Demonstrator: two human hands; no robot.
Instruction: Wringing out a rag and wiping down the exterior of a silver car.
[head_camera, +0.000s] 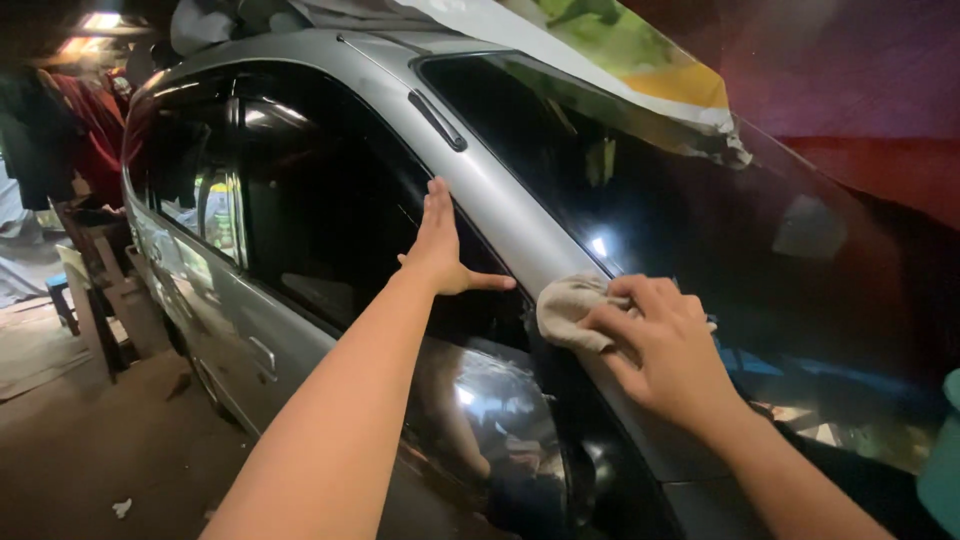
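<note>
Pressing a beige cloth (568, 310) against the silver car's windscreen pillar (520, 225), our right hand (670, 350) clamps its fingers on it, while our left hand (440, 245) braces flat, fingers together, thumb splayed, on the side window (320, 200).

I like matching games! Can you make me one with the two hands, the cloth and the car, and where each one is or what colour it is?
Things:
1. left hand
2. right hand
3. cloth
4. car

Descriptions:
A. silver
B. flat and open on the side window
C. beige, bunched at the windscreen's edge
D. pressing down on the cloth

Pairs: 1-B, 2-D, 3-C, 4-A
</note>
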